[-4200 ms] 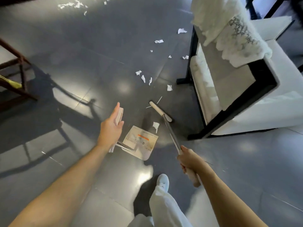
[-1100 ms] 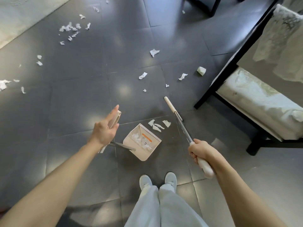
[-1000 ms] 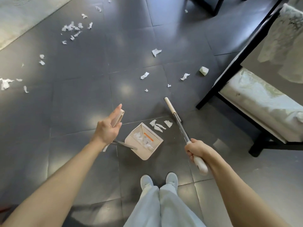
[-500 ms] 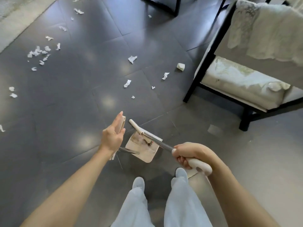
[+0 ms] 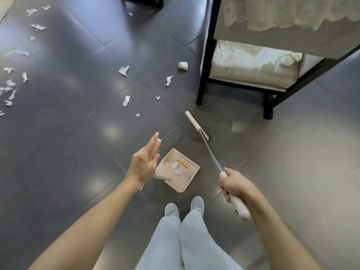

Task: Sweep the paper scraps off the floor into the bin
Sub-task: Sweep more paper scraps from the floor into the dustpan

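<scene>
Broom (image 5: 210, 152) swung out from dustpan (image 5: 179, 172) | left hand (image 5: 144, 164) holds dustpan handle | right hand (image 5: 233, 185) grips broom

White paper scraps (image 5: 123, 70) on dark grey floor (image 5: 78, 133); cream dustpan (image 5: 178, 170).

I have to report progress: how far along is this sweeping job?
Done: some white scraps already lie in the dustpan. In hand: the left hand holds the dustpan's handle; the right hand grips the broom, head out beyond the pan. Left: loose scraps mid-floor, a wad by the chair leg, a cluster far left. No bin is visible.
</scene>
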`<action>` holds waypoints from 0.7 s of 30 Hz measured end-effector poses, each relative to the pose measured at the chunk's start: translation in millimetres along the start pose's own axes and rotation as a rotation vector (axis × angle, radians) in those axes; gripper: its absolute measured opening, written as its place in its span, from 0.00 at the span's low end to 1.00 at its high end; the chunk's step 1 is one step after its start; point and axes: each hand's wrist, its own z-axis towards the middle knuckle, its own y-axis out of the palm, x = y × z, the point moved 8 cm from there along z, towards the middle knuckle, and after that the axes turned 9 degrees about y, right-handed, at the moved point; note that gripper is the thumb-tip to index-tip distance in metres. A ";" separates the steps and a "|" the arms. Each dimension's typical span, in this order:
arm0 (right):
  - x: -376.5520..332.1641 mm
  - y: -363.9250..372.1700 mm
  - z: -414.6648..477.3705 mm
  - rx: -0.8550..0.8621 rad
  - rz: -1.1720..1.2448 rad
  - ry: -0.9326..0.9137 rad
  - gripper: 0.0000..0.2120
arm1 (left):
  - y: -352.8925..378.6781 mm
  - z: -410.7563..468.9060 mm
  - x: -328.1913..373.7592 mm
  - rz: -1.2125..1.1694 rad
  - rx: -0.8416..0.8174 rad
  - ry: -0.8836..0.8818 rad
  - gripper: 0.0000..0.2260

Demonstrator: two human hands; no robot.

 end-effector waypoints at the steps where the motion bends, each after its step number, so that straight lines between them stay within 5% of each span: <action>1: 5.9 -2.7 6.7 0.017 -0.064 0.020 0.30 | 6.2 4.0 1.5 0.055 -0.024 0.031 0.35; 8: 63.0 -19.7 40.5 0.089 -0.274 0.209 0.16 | 17.7 16.1 9.1 0.259 -0.009 0.076 0.37; 12: 48.1 -8.3 40.5 0.087 -0.355 0.124 0.26 | 18.7 22.6 13.3 0.301 0.047 0.091 0.34; 21: 4.1 8.7 6.9 -0.195 -0.469 0.063 0.28 | 13.2 41.9 23.7 0.330 0.118 0.102 0.30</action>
